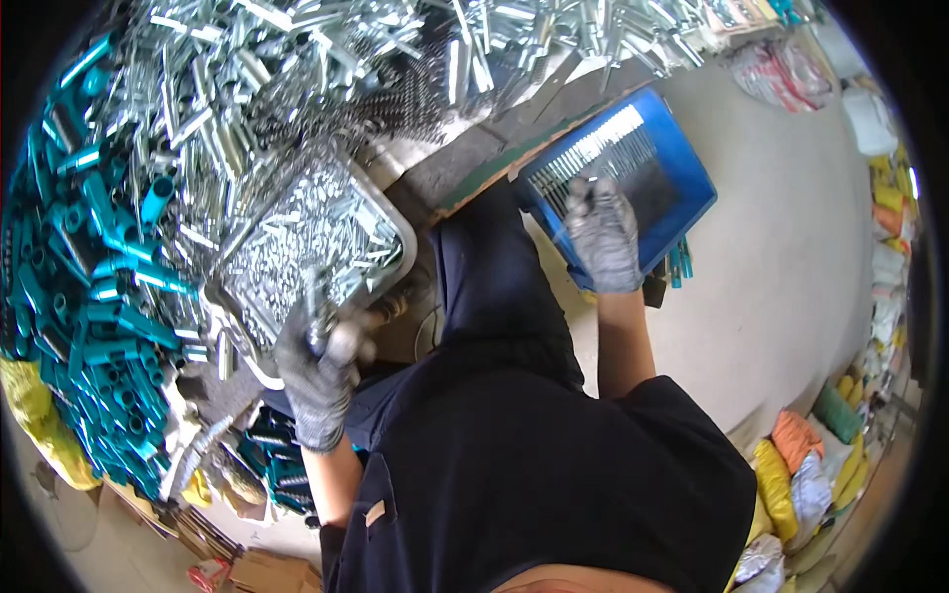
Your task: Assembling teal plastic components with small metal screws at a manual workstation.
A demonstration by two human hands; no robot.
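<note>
My left hand [318, 381], in a grey glove, is closed around a short shiny metal cylinder [317, 308]; motion blurs its fingertips. It hovers at the near edge of a metal tray [403, 259] heaped with small silvery pins [297, 242]. Over on the right, my right hand [605, 237], gloved the same way, reaches into a blue plastic bin [698, 163]. Its fingers are drawn together beside a row of thin metal rods [618, 148] lying side by side there. Whatever is between those fingertips is too small to make out.
Loose silvery tubes [227, 138] and dark springs [395, 104] cover the bench at the back. Teal plastic sleeves [109, 346] pile up at the left. Colourful sacks [781, 484] line the right side, and a cardboard box [272, 571] stands at lower left.
</note>
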